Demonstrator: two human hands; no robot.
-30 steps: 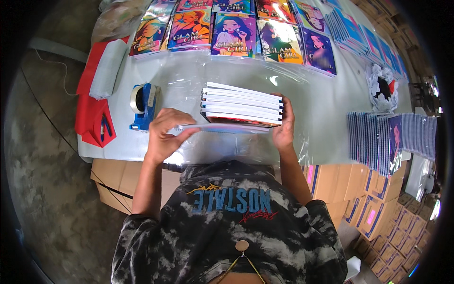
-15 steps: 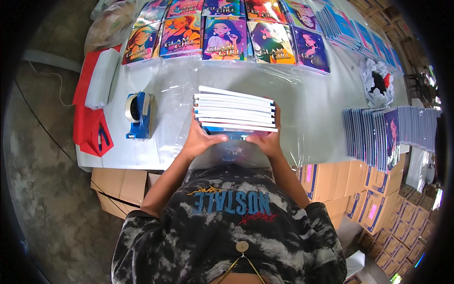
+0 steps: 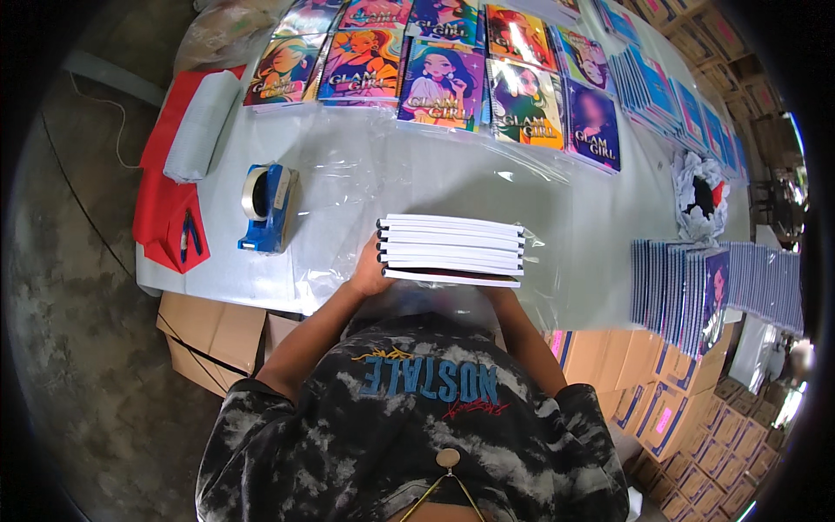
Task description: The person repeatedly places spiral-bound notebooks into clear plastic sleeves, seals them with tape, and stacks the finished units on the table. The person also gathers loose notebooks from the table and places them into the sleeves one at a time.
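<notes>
I hold a stack of several spiral notebooks (image 3: 452,250) in front of my body, over the near edge of the table. Their white page edges face up toward me, and dark binding shows at the left end. My left hand (image 3: 371,268) is closed around that left end. Under the near right part of the stack, my right hand (image 3: 497,295) supports it; its fingers are hidden by the notebooks. Clear plastic film (image 3: 326,265) lies on the table close to my left hand. Left of it stands a blue tape dispenser (image 3: 277,213) with a roll of tape.
Rows of colourful notebooks (image 3: 442,83) cover the table's far side. Blue notebooks (image 3: 648,91) and purple notebook stacks (image 3: 678,291) stand at the right, near crumpled paper (image 3: 700,200). A red pouch with pens (image 3: 178,230) lies left. Cardboard boxes (image 3: 209,339) sit below the table.
The stack has come down closer to my body and tilted, so its blue cover no longer shows. My right hand has slipped from its right end to underneath. The view has shifted slightly.
</notes>
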